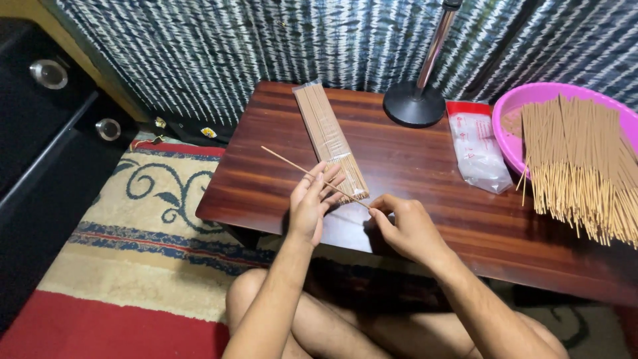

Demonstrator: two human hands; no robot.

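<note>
My right hand [407, 226] pinches the near end of a single thin incense stick [286, 161], which slants up to the left across the table. My left hand [311, 203] has its fingers spread and rests against the middle of that stick. Just behind my left hand lies a clear packet of incense sticks [329, 136], its open end by my fingers. A big loose heap of incense sticks [581, 166] fans out of a pink basin [518, 110] at the right.
The low dark wooden table [425, 173] also carries a black round stand base with a chrome pole [415, 103] and an empty clear bag with a red top [478, 149]. A patterned rug [133, 226] lies to the left, a blue-white curtain behind.
</note>
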